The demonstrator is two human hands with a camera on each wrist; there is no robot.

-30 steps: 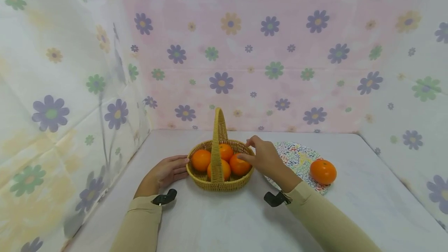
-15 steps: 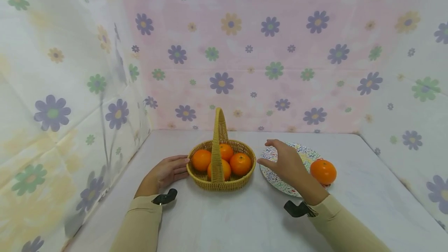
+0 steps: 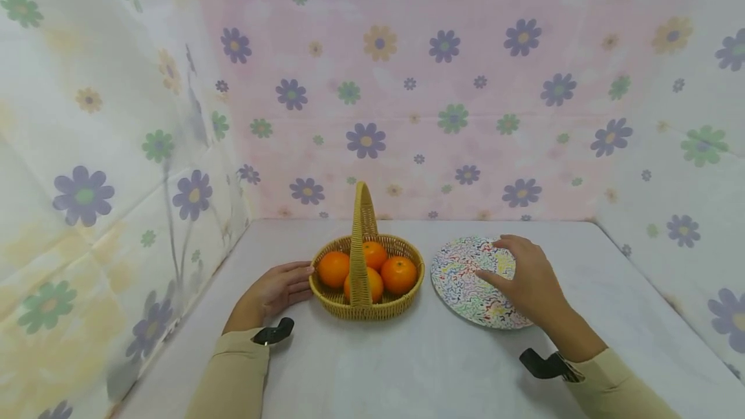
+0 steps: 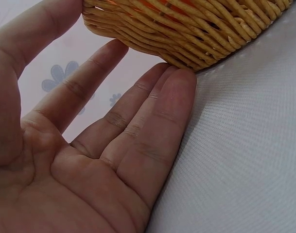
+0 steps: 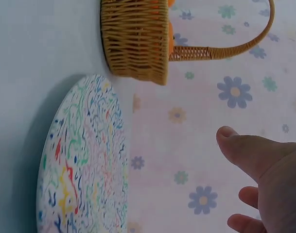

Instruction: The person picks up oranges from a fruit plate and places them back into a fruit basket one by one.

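Note:
A yellow wicker basket (image 3: 388,310) with a tall arched handle holds several oranges (image 3: 399,275) and stands mid-table. At its left side my left hand (image 3: 282,290) rests, fingers straight and fingertips touching the wicker, as the left wrist view confirms. To the right of the basket lies a round plate (image 3: 468,283) with a multicoloured squiggle pattern. Above the plate's right part hovers my right hand (image 3: 532,280), thumb and fingers spread apart. No orange shows between them in the right wrist view; the plate's right edge is hidden behind the hand.
A white cloth (image 3: 372,367) covers the table. Flower-printed fabric walls (image 3: 407,108) enclose it at the back and both sides. Each wrist carries a black camera mount (image 3: 544,363).
My right hand has moved right from the basket's oranges to over the plate. The single orange seen earlier on the plate's right side is now out of sight. The left hand stays put.

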